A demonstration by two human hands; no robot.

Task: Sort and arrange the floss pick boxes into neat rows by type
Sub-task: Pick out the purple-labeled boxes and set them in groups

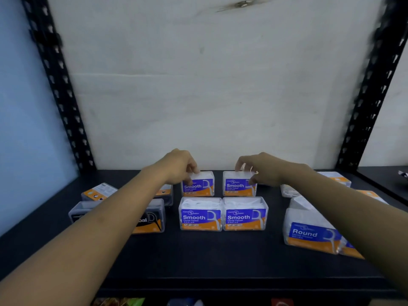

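On the black shelf board (220,257), a front pair of clear plastic "Smooth" floss boxes (223,214) stands touching. Left of the pair lies a black charcoal box (152,219), right of it a clear "Round" box (309,230). Just behind the pair, the left hand (181,166) pinches the top of the back left Smooth box (198,185), and the right hand (260,168) pinches the back right Smooth box (239,185). Beyond stands a stained white wall (209,85).

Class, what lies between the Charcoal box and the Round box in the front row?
Two Smooth boxes, side by side, in the head view.

Shop or stockroom: slotted black metal rack (58,85), retail floss boxes (200,214).
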